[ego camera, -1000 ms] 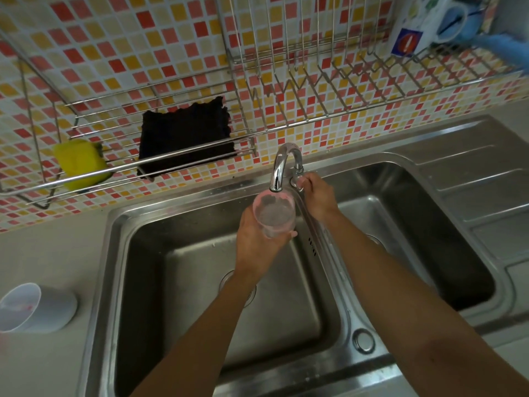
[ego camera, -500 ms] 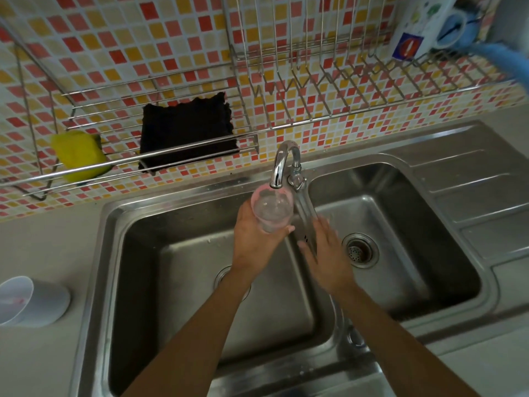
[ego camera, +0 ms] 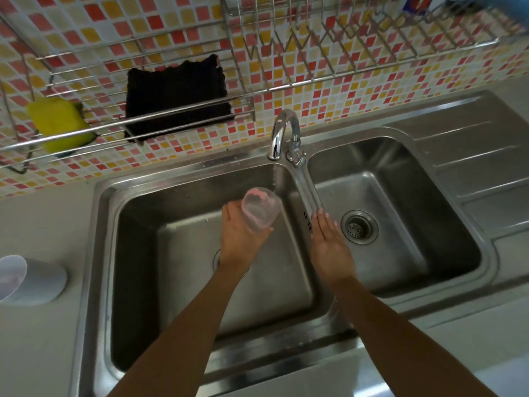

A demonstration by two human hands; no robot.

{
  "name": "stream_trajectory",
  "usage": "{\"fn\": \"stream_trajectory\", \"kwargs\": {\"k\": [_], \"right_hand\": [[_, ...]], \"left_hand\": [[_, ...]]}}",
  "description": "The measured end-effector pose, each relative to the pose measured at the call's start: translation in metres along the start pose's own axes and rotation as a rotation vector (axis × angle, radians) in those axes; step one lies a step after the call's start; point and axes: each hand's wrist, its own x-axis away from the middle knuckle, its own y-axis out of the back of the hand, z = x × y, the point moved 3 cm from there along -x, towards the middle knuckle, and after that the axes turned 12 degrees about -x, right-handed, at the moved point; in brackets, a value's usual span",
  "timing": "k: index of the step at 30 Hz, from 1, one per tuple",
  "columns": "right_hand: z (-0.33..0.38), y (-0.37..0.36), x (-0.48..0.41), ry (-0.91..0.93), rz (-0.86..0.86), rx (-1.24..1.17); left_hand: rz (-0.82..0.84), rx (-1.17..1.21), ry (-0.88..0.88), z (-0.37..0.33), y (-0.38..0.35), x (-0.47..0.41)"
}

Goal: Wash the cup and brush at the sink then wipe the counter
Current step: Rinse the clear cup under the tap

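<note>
Over a steel double sink, the left hand grips a clear pinkish plastic cup; right hand flat, released. Tilt the rim fingertip-side into the tap's stream.

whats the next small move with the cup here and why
Probably tilt the pink cup up and shift it slightly right so its mouth sits under the tap. Water is running into the left basin, but the stream passes just beside the cup's rim. The left hand grips the cup; the right hand hangs open and free over the divider, ready to rub the inside.
</note>
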Motion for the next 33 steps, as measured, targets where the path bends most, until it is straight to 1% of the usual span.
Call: {"fn": "stream_trajectory", "kwargs": {"k": [4, 7, 9, 15, 18, 22, 28, 31, 33], "right_hand": [[0.003, 0.003, 0.000, 0.014, -0.023, 0.001], [0.006, 0.005, 0.000, 0.018, -0.033, 0.011], [0.006, 0.006, -0.001, 0.012, -0.032, 0.014], [0.006, 0.006, 0.000, 0.013, -0.050, 0.007], [0.006, 0.006, 0.000, -0.002, -0.044, 0.001], [0.006, 0.006, 0.000, 0.000, -0.064, -0.010], [0.006, 0.007, 0.001, -0.004, -0.074, -0.027], [0.005, 0.006, 0.000, -0.008, -0.077, -0.037], [0.005, 0.005, 0.000, -0.013, -0.077, -0.036]], "left_hand": [[0.141, -0.154, 0.010, 0.023, -0.014, 0.005], [0.255, -0.364, -0.075, 0.035, -0.022, 0.007], [0.320, -0.411, -0.086, 0.041, -0.023, 0.009], [0.388, -0.504, -0.093, 0.051, -0.022, 0.009], [0.417, -0.638, -0.152, 0.050, -0.020, 0.008], [0.338, -0.767, -0.194, 0.050, -0.015, 0.005], [0.262, -1.036, -0.342, 0.048, -0.006, 0.001], [0.207, -1.141, -0.462, 0.046, 0.000, 0.002], [0.151, -1.212, -0.593, 0.046, 0.003, 0.004]]}}
